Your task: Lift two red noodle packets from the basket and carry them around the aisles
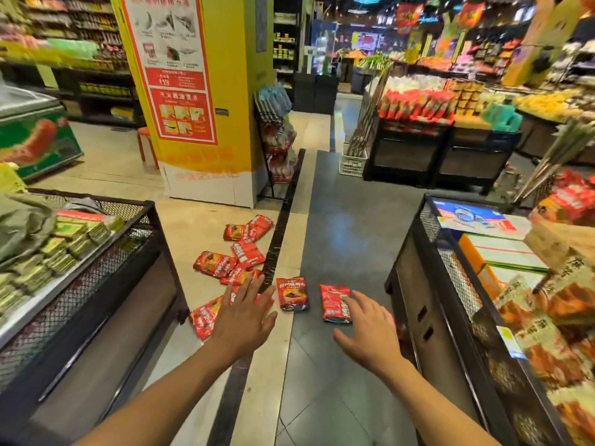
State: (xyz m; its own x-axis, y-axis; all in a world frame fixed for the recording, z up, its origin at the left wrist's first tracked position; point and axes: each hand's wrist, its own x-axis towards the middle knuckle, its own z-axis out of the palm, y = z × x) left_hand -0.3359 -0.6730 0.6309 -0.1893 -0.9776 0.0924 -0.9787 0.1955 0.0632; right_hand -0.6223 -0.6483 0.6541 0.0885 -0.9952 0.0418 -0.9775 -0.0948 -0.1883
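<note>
Several red snack packets (225,255) lie scattered on the shop floor between two display bins. My left hand (245,312) is stretched out with straight, spread fingers above the nearest packets and holds nothing. One red packet (292,293) lies just right of its fingertips. My right hand (370,329) is also open with spread fingers, its fingertips over the edge of another red packet (335,302) on the dark floor. Whether either hand touches a packet is unclear.
A black mesh bin (96,272) with green packets stands at the left, a second black bin (428,284) with boxes and red packets at the right. A yellow pillar (206,101) with a wire rack (277,136) rises ahead. Produce stands fill the far right.
</note>
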